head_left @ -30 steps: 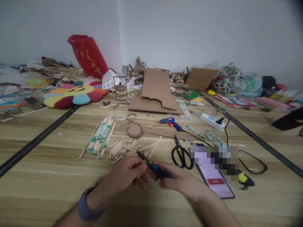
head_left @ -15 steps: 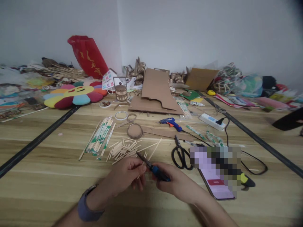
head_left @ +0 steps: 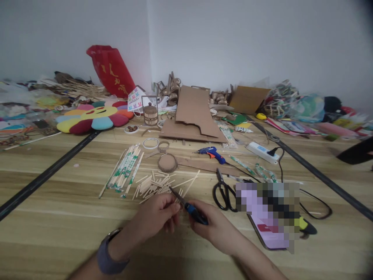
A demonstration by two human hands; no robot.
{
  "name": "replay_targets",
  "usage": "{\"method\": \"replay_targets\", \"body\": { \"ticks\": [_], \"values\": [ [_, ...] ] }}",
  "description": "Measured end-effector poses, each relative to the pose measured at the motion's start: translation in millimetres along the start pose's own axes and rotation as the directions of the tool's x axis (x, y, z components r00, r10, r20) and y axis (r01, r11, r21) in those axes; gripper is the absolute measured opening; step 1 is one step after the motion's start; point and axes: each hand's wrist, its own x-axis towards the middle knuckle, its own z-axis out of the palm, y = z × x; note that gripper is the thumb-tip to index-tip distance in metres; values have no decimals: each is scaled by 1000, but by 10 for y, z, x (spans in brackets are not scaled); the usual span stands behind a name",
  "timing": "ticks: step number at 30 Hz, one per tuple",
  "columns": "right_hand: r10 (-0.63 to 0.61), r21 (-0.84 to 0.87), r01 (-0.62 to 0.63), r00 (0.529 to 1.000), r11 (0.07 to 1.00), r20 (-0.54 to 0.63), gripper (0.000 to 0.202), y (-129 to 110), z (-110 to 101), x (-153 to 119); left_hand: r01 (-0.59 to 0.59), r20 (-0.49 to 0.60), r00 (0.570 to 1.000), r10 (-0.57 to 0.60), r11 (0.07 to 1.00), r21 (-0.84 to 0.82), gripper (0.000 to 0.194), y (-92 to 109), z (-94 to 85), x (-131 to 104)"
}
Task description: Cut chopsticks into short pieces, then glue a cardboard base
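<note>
Tool (head_left: 191,210) tipped steeper, apparently — in right hand (head_left: 215,224)

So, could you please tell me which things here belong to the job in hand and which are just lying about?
Likely part of the job:
blue-handled tool, in the right hand
short sticks, piled beyond the left hand

Probably just lying about:
flower cushion
red bag
phone

Phone (head_left: 269,240): pixelation is masking much of the screen. Black object (head_left: 356,149): right edge is cropping it. Blue-and-black tool (head_left: 194,212): right fingers (head_left: 196,228) are partly hiding its handle.
</note>
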Motion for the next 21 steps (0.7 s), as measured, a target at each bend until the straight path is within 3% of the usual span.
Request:
{"method": "replay_targets", "body": {
  "ticks": [4,7,11,21],
  "values": [
    [16,137,-27,997,990,76,29,-4,-73,-23,-26,2,1000,26,999,-28,42,10,-15,0],
    [69,303,-123,981,945,180,31,-45,-140,-55,-24,45,999,25,1000,-20,45,26,-4,-9],
    [113,420,-201,968,885,225,32,-69,-162,-68,3,36,999,-2,1000,-14,48,41,32,-13],
    [67,323,-124,981,938,181,27,-60,-116,-31,23,0,1000,-23,1000,-8,45,26,54,-16]
  ]
}}
